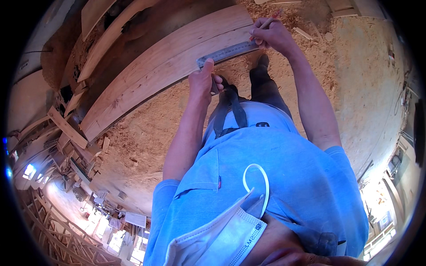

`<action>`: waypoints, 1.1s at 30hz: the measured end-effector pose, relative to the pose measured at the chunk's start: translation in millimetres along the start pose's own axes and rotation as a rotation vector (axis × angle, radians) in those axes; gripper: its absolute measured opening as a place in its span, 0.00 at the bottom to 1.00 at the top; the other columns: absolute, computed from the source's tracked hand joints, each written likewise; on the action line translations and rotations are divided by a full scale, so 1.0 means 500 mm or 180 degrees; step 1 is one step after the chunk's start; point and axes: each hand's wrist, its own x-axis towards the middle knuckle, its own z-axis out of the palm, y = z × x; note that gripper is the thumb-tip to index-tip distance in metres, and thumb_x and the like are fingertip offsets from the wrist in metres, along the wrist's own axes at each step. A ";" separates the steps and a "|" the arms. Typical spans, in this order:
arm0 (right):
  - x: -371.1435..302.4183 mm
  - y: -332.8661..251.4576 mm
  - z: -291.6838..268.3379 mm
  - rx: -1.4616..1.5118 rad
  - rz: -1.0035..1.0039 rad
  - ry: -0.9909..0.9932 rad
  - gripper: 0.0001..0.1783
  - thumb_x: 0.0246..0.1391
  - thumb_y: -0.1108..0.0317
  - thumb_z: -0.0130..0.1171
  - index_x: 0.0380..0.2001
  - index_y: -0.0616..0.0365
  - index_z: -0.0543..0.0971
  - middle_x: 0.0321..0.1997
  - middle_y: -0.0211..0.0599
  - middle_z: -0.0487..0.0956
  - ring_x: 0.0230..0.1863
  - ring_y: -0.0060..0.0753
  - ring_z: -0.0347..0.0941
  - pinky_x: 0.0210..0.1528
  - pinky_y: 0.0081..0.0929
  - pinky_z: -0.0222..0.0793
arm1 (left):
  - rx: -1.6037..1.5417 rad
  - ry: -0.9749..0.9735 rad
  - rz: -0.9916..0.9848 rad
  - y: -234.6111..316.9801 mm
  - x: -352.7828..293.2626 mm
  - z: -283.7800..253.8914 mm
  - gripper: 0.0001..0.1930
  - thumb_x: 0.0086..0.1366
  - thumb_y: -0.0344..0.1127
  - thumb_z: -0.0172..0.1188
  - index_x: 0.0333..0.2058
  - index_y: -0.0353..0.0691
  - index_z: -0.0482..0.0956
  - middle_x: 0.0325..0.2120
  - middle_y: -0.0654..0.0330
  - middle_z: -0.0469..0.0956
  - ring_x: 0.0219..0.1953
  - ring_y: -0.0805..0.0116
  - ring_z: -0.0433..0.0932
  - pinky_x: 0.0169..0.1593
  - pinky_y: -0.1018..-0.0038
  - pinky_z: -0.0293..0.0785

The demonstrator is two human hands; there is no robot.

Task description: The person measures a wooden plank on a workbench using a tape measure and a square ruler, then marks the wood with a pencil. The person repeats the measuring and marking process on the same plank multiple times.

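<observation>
A wide wooden board (173, 60) runs from the lower left to the top middle, a lengthwise line along its face. On its near edge lies a metal try square (230, 52) with a marked blade. My left hand (203, 80) is closed round the square's stock, thumb pressed on the corner. At the far end of the blade my right hand (273, 36) grips a pencil (266, 23), its tip low near the board's right end. The right fingers are close to the blade; whether they touch it I cannot tell.
Sawdust and shavings (310, 20) cover the floor around the board. More curved planks (111, 35) lie beyond it at the upper left. Offcuts (66, 126) are heaped by its left end, and stacked timber (57, 230) fills the lower left. My feet (263, 61) stand close to the board.
</observation>
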 end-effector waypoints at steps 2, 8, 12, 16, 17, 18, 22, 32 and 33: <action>0.001 -0.003 -0.001 0.0012 0.0002 -0.0027 0.12 0.56 0.59 0.64 0.30 0.57 0.80 0.20 0.27 0.78 0.20 0.18 0.75 0.21 0.17 0.66 | -0.0007 0.0012 0.0003 0.001 -0.002 0.001 0.22 0.66 0.54 0.63 0.36 0.37 0.73 0.17 0.55 0.75 0.15 0.62 0.76 0.18 0.66 0.74; 0.003 -0.004 0.000 0.0027 0.0004 -0.0070 0.12 0.56 0.59 0.64 0.31 0.57 0.80 0.21 0.27 0.78 0.20 0.18 0.76 0.21 0.17 0.66 | -0.0016 -0.0007 0.0028 0.000 0.000 -0.001 0.22 0.67 0.54 0.62 0.35 0.37 0.73 0.17 0.55 0.75 0.15 0.62 0.76 0.18 0.66 0.73; 0.002 -0.002 0.001 0.0037 -0.0024 -0.0050 0.12 0.56 0.60 0.64 0.30 0.58 0.80 0.20 0.27 0.78 0.20 0.18 0.75 0.21 0.17 0.65 | -0.0016 -0.0008 -0.0004 -0.003 0.004 -0.002 0.22 0.67 0.54 0.62 0.35 0.37 0.73 0.17 0.55 0.75 0.15 0.62 0.76 0.18 0.66 0.74; -0.003 -0.013 0.015 -0.0082 -0.0029 0.0055 0.11 0.56 0.62 0.65 0.28 0.58 0.80 0.19 0.27 0.77 0.19 0.18 0.73 0.21 0.17 0.64 | -0.0018 0.0004 -0.0004 -0.003 0.003 -0.003 0.23 0.67 0.54 0.63 0.36 0.37 0.73 0.17 0.55 0.76 0.15 0.62 0.76 0.18 0.67 0.74; -0.001 -0.008 0.018 -0.0041 -0.0092 0.0026 0.11 0.55 0.63 0.65 0.28 0.59 0.79 0.19 0.27 0.76 0.19 0.18 0.72 0.21 0.18 0.64 | -0.0017 -0.0007 0.0000 -0.001 0.000 -0.001 0.23 0.66 0.54 0.63 0.36 0.37 0.73 0.17 0.55 0.76 0.15 0.62 0.76 0.18 0.67 0.74; 0.002 0.002 0.022 0.0001 -0.0155 -0.0002 0.10 0.55 0.63 0.65 0.27 0.59 0.79 0.19 0.27 0.76 0.19 0.18 0.71 0.20 0.18 0.63 | -0.0017 -0.0017 0.0003 0.002 -0.002 0.000 0.23 0.66 0.54 0.63 0.36 0.37 0.73 0.17 0.55 0.76 0.15 0.62 0.76 0.18 0.67 0.74; 0.006 0.001 0.036 0.0079 -0.0228 0.0005 0.09 0.55 0.65 0.65 0.27 0.59 0.79 0.19 0.27 0.75 0.19 0.17 0.70 0.21 0.19 0.63 | -0.0007 -0.0009 -0.0037 0.003 -0.002 0.000 0.22 0.67 0.54 0.63 0.35 0.37 0.73 0.17 0.56 0.75 0.15 0.63 0.76 0.18 0.67 0.74; 0.015 -0.007 0.066 -0.0099 -0.0239 0.0058 0.11 0.52 0.62 0.63 0.28 0.59 0.82 0.24 0.31 0.83 0.26 0.21 0.79 0.30 0.20 0.74 | 0.0034 -0.0004 -0.0054 0.007 -0.004 0.001 0.22 0.67 0.55 0.62 0.36 0.38 0.73 0.17 0.56 0.75 0.15 0.63 0.76 0.18 0.68 0.73; 0.016 -0.010 0.071 -0.0216 -0.0246 0.0058 0.11 0.52 0.62 0.63 0.28 0.59 0.82 0.24 0.31 0.83 0.26 0.21 0.79 0.30 0.20 0.74 | 0.0038 0.0002 -0.0067 0.007 -0.004 0.001 0.22 0.67 0.55 0.62 0.36 0.38 0.73 0.17 0.56 0.75 0.15 0.63 0.76 0.18 0.68 0.73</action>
